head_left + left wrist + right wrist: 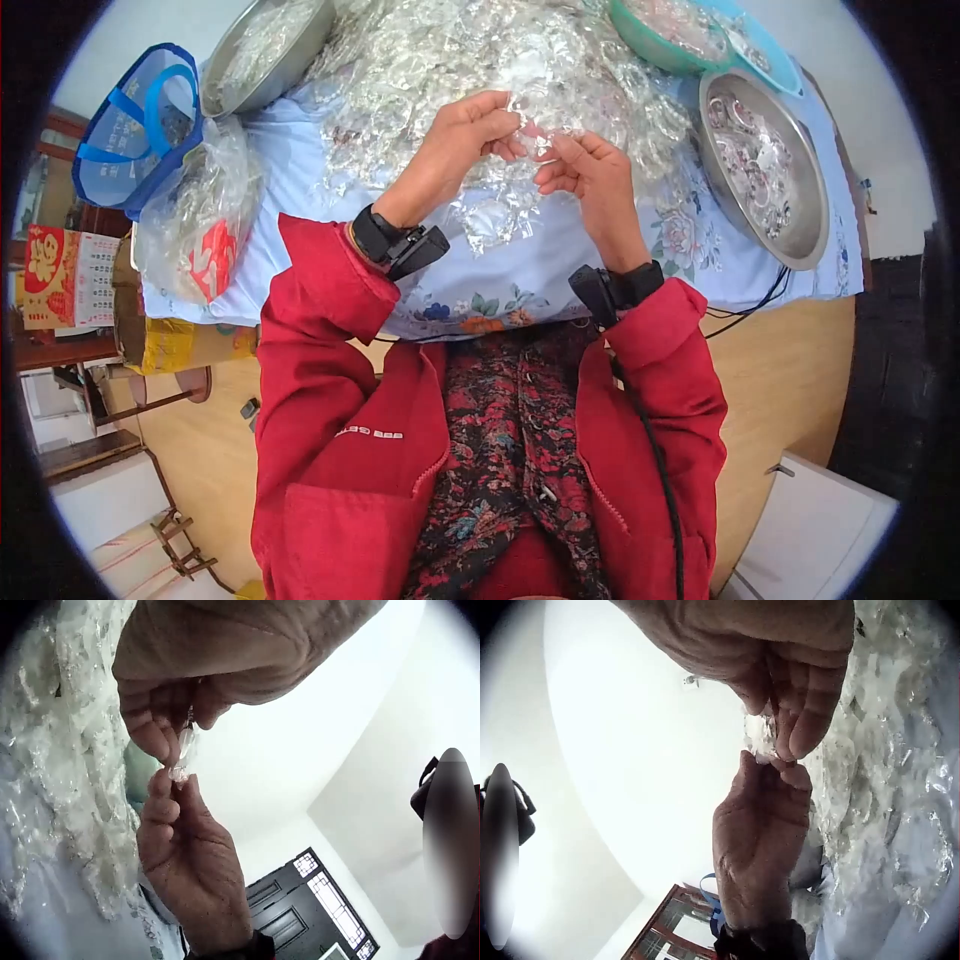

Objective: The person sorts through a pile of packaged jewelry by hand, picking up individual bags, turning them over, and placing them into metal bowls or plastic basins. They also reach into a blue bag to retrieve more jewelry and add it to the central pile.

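A small clear plastic packet (538, 142) is held up between the two hands, over the front of a large heap of shiny clear plastic packets (420, 60). The left hand (458, 145) pinches one side of it between thumb and fingers. From the other side, the right hand (600, 182) pinches it with thumb and forefinger. In the left wrist view the packet (185, 746) bridges the short gap between both sets of fingertips. The right wrist view has the packet (760, 735) partly hidden by fingers; its contents cannot be told.
A metal basin (815, 200) of small packaged pieces stands at right, with a green basin (640, 38) and blue basin (785, 65) behind. Another metal basin (225, 98), a blue bag (95, 185) and a clear plastic bag (165, 245) are at left. A floral cloth (430, 290) covers the table.
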